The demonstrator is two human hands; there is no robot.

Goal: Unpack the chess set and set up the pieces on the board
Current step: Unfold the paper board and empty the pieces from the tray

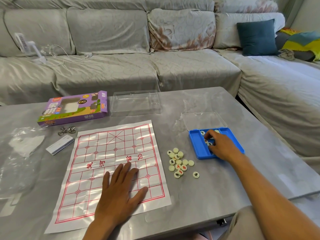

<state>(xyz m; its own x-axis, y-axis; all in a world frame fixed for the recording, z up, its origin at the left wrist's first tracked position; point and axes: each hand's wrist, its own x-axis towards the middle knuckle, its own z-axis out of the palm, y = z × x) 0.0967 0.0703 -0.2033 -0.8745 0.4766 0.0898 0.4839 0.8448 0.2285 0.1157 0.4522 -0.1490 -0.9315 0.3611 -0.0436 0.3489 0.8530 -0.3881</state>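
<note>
A left hand (121,189) presses flat on the paper board (97,153) on the bench (225,184), while the right hand (220,144), grip curled among pieces, reaches into the blue tray (197,144); loose pieces (180,163) lie between.

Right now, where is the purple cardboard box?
The purple cardboard box lies at the table's far left, beside the clear plastic tray, behind the paper board.

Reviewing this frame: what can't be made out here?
- Head view: the right hand covers much of the blue tray, so how many pieces are left inside, and whether its fingers pinch one, is unclear.
- Characters on several loose pieces are too small, or those pieces lie blank side up.
- The left hand hides part of the paper board.
- Small print on the purple box is blurred.
</note>
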